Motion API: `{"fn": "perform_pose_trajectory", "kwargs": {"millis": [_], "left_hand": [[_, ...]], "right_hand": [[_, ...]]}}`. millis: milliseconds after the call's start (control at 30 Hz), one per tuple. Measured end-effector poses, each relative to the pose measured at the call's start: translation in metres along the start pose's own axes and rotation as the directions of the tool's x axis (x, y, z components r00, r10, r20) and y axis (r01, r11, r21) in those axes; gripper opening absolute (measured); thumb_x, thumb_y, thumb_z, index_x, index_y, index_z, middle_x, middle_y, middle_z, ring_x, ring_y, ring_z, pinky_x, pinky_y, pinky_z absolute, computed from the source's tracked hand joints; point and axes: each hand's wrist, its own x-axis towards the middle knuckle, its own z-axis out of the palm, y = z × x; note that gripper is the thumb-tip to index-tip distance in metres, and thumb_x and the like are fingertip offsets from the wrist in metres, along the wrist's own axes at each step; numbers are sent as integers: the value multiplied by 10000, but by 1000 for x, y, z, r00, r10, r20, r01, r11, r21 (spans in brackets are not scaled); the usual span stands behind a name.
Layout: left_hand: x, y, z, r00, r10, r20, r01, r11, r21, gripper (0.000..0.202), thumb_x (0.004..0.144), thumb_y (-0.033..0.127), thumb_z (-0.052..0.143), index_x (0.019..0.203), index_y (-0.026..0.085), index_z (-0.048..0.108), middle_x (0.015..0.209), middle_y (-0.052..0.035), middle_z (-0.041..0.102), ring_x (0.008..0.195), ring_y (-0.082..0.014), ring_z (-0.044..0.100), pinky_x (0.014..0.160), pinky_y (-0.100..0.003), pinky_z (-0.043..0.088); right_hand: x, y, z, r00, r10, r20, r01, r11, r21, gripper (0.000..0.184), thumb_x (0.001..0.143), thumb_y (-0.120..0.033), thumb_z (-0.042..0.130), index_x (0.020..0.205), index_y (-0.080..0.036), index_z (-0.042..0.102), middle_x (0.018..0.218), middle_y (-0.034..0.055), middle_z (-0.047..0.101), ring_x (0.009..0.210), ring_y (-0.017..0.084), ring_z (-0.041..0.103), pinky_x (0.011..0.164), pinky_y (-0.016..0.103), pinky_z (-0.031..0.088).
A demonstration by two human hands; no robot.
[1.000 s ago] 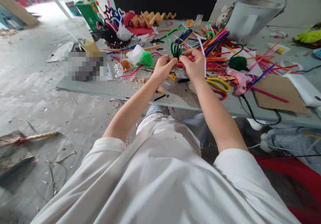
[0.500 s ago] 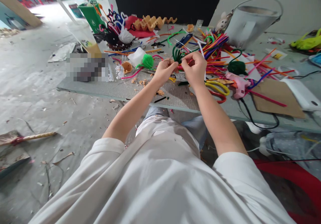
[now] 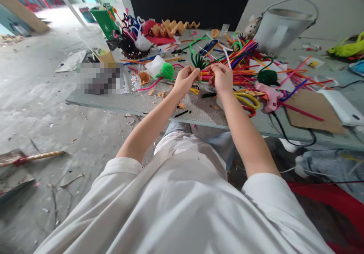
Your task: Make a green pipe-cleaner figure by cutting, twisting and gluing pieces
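Observation:
Both hands are raised over a grey table (image 3: 119, 102) strewn with craft material. My left hand (image 3: 184, 80) pinches the stem of a dark green pipe-cleaner piece (image 3: 198, 61) with several looped prongs fanned upward. My right hand (image 3: 222, 77) is closed on the same piece from the right, fingertips nearly touching the left ones. A heap of coloured pipe cleaners (image 3: 241, 54) lies just behind the right hand. A bright green pompom (image 3: 167, 70) sits left of the left hand.
Yellow and red scissors (image 3: 250, 101) and a pink glue gun (image 3: 270, 93) with a black cord lie to the right, beside brown cardboard (image 3: 313, 111). A white bucket (image 3: 277, 26) stands at the back. An egg carton (image 3: 170, 25) and green box (image 3: 109, 18) are far left.
Both hands stay closed on the green piece and have shifted slightly; the right hand's fingers have curled in tighter and the fingertips have drawn together.

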Motion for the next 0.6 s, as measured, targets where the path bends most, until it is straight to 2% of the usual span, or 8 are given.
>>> {"fn": "perform_pose_trajectory", "kwargs": {"millis": [67, 133, 233, 367, 500, 600], "left_hand": [[0, 0, 1, 1000, -3, -8, 3, 1000, 0, 316, 1002, 182, 556, 695, 164, 485, 630, 20, 612, 517, -21, 435, 550, -161, 377], [0, 0, 1, 1000, -10, -15, 10, 1000, 5, 312, 1000, 215, 571, 704, 164, 489, 619, 28, 594, 511, -19, 437, 539, -161, 378], [1, -3, 0, 1000, -5, -8, 5, 1000, -2, 312, 991, 255, 595, 712, 168, 486, 612, 32, 584, 503, -19, 434, 523, -164, 376], [2, -7, -1, 1000, 22, 16, -22, 1000, -6, 318, 998, 280, 584, 718, 172, 481, 624, 26, 601, 493, -18, 413, 504, -168, 364], [4, -10, -2, 999, 45, 31, -45, 999, -3, 305, 1005, 255, 568, 725, 171, 480, 633, 23, 608, 495, -23, 419, 507, -174, 359], [4, -10, -1, 999, 27, 34, -28, 999, 23, 287, 1001, 217, 566, 732, 170, 479, 638, 25, 607, 490, -23, 415, 506, -178, 339]], "right_hand": [[-4, -3, 4, 995, 20, 100, -23, 999, 29, 675, 750, -892, 536, 804, -226, 628, 695, 7, 582, 441, 111, 545, 363, 261, 386], [-8, -8, 8, 990, 0, 141, -8, 999, 52, 625, 730, -853, 618, 830, -237, 610, 646, -24, 548, 426, 95, 514, 358, 249, 374], [-12, -12, 14, 994, -17, 107, 6, 995, 103, 612, 642, -806, 742, 824, -243, 583, 600, -51, 514, 402, 78, 447, 356, 250, 362], [-11, -10, 16, 996, -6, 85, -8, 988, 155, 624, 611, -802, 762, 820, -246, 571, 621, -45, 533, 412, 81, 443, 361, 260, 367], [-6, -1, 15, 994, -15, 107, 5, 996, 93, 586, 688, -796, 707, 855, -254, 558, 638, -37, 520, 437, 101, 461, 385, 282, 400], [-3, 7, 15, 995, -38, 97, 37, 999, 8, 491, 794, -729, 644, 885, -258, 539, 703, -15, 537, 534, 142, 553, 460, 321, 489]]}}
